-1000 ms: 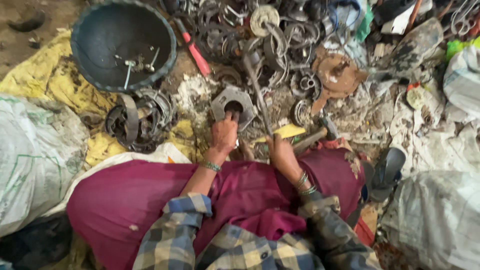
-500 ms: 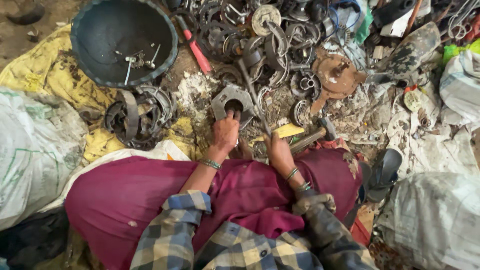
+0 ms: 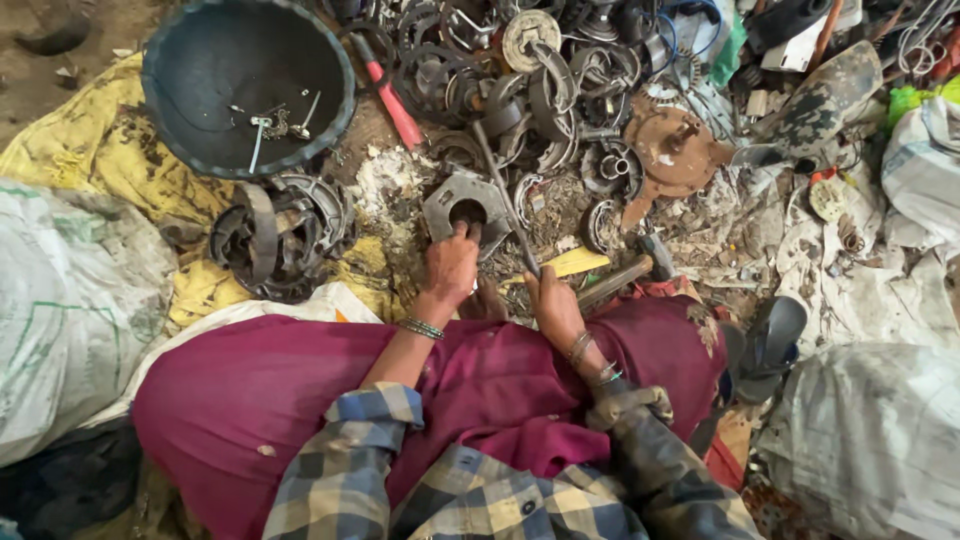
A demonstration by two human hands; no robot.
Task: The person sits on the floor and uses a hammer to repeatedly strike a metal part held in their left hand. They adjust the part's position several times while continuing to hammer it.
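I sit on the ground in a maroon garment with checked sleeves. My left hand rests its fingertips on a grey square metal plate with a round hole, lying flat in the dirt. My right hand is closed around the lower end of a long thin metal rod that slants up and away over the plate's right edge. A hammer with a wooden handle lies just right of that hand, beside a yellow strip.
A dark round basin holding small screws sits at the upper left on yellow cloth. A coil of metal rings lies below it. A red-handled tool, a scrap heap, a rusty disc, white sacks and a sandal surround me.
The view has shifted slightly. My left hand stays at the plate's hole and my right hand keeps hold of the rod; both barely moved.
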